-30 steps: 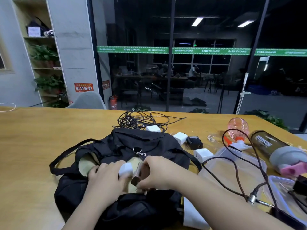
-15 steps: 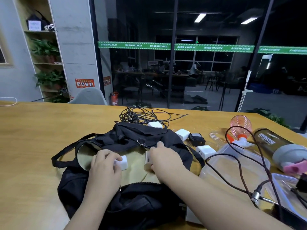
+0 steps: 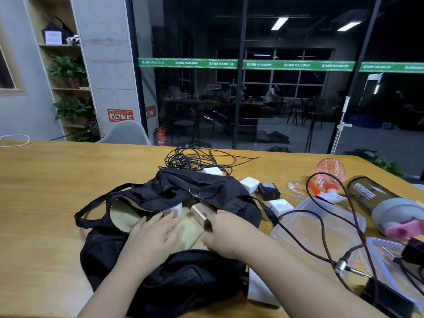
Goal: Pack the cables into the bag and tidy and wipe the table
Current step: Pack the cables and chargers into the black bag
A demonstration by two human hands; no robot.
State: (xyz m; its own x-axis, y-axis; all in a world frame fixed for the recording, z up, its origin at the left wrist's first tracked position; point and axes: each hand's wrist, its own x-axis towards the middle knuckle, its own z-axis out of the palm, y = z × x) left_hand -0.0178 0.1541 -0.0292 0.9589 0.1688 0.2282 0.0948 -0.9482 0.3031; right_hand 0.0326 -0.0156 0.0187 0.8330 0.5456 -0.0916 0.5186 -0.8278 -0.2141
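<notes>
The black bag [image 3: 213,191] lies open in the middle of the wooden table [image 3: 46,180], showing its beige lining. A white charger [image 3: 176,209] and a gold power bank [image 3: 201,214] lie inside the opening. My left hand [image 3: 153,235] rests on the lining with straight fingers, its fingertips touching the charger. My right hand [image 3: 227,235] lies against the power bank's near end, fingers stretched along its right side under the bag's edge. A tangle of black cables [image 3: 195,158] sits behind the bag. A braided cable [image 3: 321,216] with a metal jack plug [image 3: 341,268] loops at the right.
Two white chargers [image 3: 249,183] [image 3: 280,206] and a black one [image 3: 269,191] lie right of the bag, a third white one [image 3: 212,171] behind it. At the right are clear plastic containers [image 3: 339,228], a pink spray bottle [image 3: 330,173] and a dark shaker bottle [image 3: 376,198]. A white cloth [image 3: 259,288] pokes out beside the bag.
Both hands carried the charger and the power bank deeper into the bag's opening and laid them on the lining. The fingers have since straightened off both items.
</notes>
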